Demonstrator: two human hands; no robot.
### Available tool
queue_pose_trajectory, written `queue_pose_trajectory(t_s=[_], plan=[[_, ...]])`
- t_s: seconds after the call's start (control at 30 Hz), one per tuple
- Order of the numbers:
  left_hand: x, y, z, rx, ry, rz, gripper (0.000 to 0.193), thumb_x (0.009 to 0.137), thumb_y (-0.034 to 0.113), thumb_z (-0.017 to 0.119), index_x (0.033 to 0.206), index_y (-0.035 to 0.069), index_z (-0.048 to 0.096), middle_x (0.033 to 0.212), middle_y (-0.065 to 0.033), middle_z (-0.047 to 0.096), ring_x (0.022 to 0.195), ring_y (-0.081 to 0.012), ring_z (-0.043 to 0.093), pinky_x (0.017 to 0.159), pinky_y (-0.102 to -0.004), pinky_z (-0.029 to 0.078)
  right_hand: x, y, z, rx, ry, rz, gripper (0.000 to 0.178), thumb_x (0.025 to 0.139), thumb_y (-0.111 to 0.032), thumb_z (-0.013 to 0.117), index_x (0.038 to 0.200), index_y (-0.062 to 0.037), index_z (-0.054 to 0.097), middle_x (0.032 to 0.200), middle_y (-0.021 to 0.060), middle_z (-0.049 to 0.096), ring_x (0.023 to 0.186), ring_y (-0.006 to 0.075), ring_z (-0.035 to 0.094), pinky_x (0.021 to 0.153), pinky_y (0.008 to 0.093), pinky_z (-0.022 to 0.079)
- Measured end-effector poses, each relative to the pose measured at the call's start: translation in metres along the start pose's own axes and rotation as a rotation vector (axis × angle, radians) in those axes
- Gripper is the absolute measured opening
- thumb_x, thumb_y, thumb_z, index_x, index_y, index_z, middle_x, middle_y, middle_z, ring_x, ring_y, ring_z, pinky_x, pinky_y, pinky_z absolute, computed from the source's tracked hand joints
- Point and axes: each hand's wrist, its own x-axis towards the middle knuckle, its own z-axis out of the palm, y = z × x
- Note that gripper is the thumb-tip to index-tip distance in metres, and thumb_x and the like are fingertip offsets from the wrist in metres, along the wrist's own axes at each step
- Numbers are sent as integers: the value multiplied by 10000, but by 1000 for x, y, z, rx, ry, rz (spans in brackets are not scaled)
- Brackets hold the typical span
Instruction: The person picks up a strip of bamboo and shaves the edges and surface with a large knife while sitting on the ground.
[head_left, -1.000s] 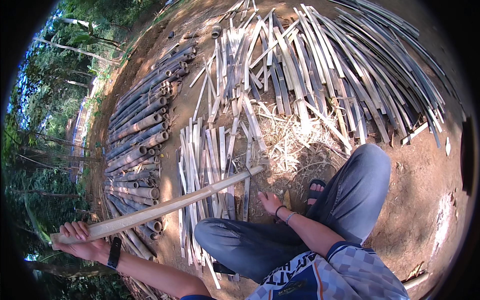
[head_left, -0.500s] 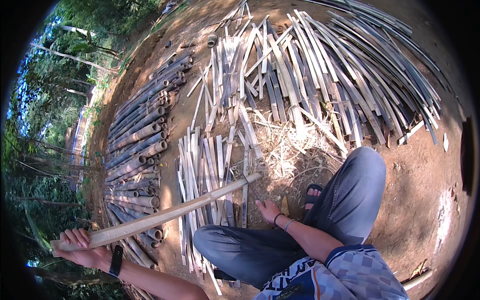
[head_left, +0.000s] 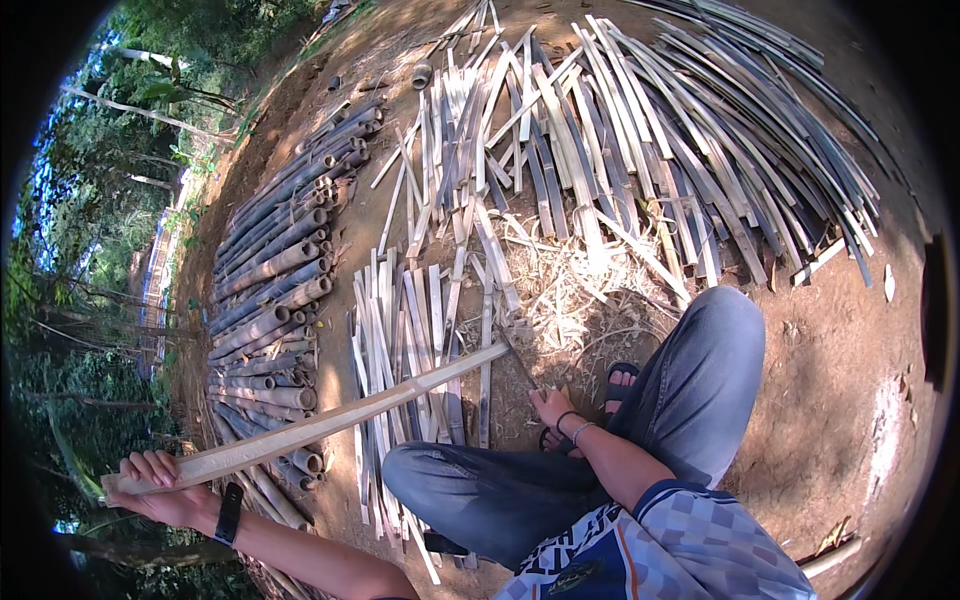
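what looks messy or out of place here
Loose shavings litter the dirt beside the strip pile, and one pale strip slants across its neighbours at the near edge. The held strip looks bowed, but the fisheye may cause that.

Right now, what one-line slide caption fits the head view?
Left hand grips a long bamboo strip; right hand holds a thin tool near the strip's far end.

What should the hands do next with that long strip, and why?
Perhaps the right hand should ease its thin dark tool gently along the long strip: the tool's tip looks close to the strip's far end, the left hand grips the other end, and pale shavings lie just beyond.
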Motion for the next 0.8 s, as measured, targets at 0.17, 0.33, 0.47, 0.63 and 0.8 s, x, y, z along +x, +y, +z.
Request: queue_pose_trajectory(t_s=[0.17,0.33,0.47,0.63,0.8], plan=[[-2,-2,26,52,84,47,465,950,510,398,773,80,390,578,-12,335,426,-86,323,396,-198,275,-2,15,13,-50,41,-74,615,882,-531,450,993,53,607,947,279,627,960,401,598,841,464,460],[-6,10,14,75,85,10,488,935,546,394,767,88,394,581,-9,345,449,-91,342,416,-213,290,-9,16,1,-116,48,-36,584,873,-533,458,1000,8,636,963,258,636,969,387,605,841,458,471],[-8,0,12,28,49,31,471,947,521,388,803,76,447,574,-5,359,438,-90,349,417,-209,305,-2,12,-7,-250,-7,60,605,870,-548,455,1034,7,633,1017,264,625,1010,393,593,876,454,468],[-27,92,12,66,151,133,410,968,438,405,778,76,435,594,-10,366,455,-92,353,429,-216,314,-12,0,-9,-253,132,21,636,837,-571,488,892,41,652,919,286,631,938,404,614,828,449,482],[-98,245,-47,177,316,263,373,951,368,441,735,72,374,605,-24,350,525,-119,381,514,-261,331,-30,-11,8,-241,124,-31,671,835,-573,481,910,71,654,957,301,621,972,418,596,874,457,456]])
